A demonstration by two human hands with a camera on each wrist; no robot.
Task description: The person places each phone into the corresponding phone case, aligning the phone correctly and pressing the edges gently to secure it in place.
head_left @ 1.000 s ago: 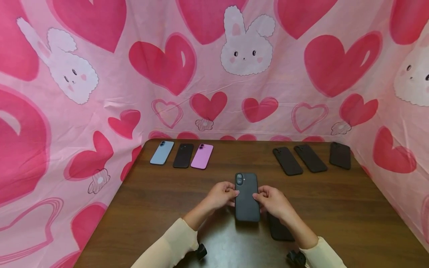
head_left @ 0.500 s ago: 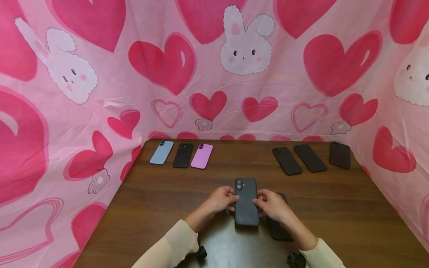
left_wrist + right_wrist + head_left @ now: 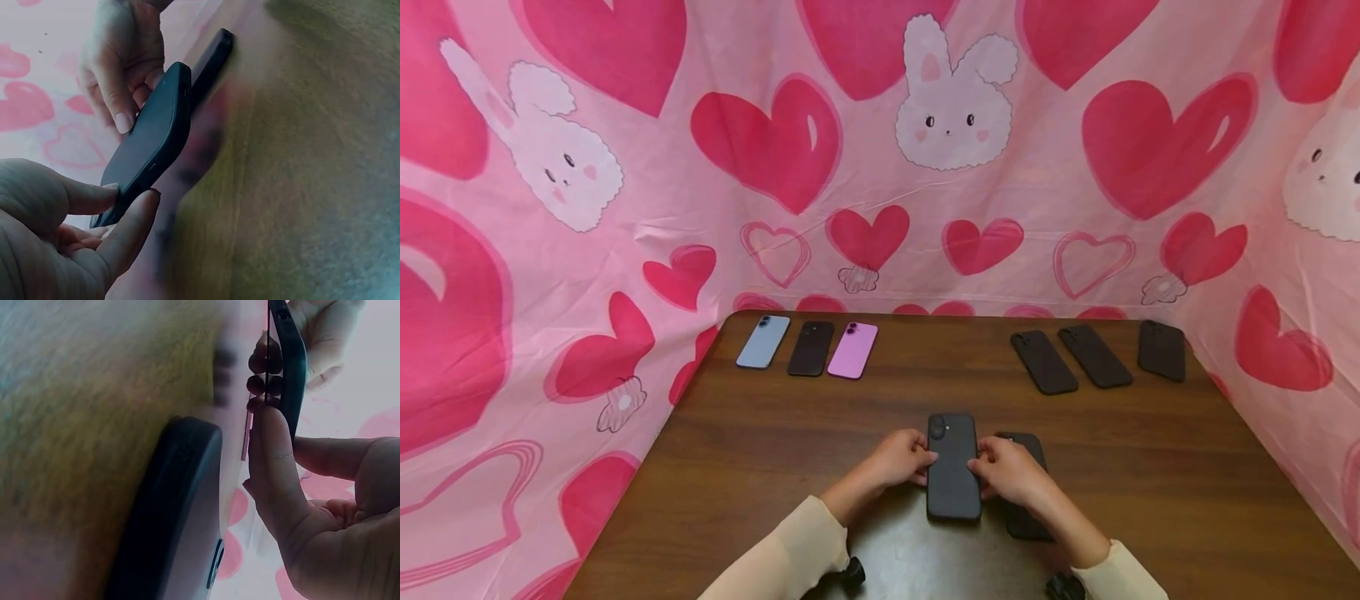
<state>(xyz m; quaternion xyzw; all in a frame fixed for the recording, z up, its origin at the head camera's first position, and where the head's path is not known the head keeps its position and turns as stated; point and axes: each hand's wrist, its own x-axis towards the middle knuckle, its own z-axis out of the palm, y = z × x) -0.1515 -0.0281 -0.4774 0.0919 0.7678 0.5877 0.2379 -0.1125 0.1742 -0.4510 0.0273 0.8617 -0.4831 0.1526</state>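
A: Pink cloth (image 3: 1045, 150) printed with hearts and rabbits backs a brown desk (image 3: 865, 400). Where is the dark phone (image 3: 953, 479)?

B: Near the desk's centre, just above the surface, back upward, camera at its 11 o'clock corner.

A: And each grip?

B: Both clamped on it: the left hand (image 3: 900, 458) at its 9 o'clock edge, the right hand (image 3: 1006, 472) at 3 o'clock.

A: The surroundings?

B: Near 3 o'clock, partly covered by the right hand, a dark slab (image 3: 1024, 520); between 10 and 11, a light blue phone (image 3: 763, 343), a black phone (image 3: 810, 350) and a pink phone (image 3: 852, 352); between 1 and 2, three dark phone-shaped pieces (image 3: 1095, 357).
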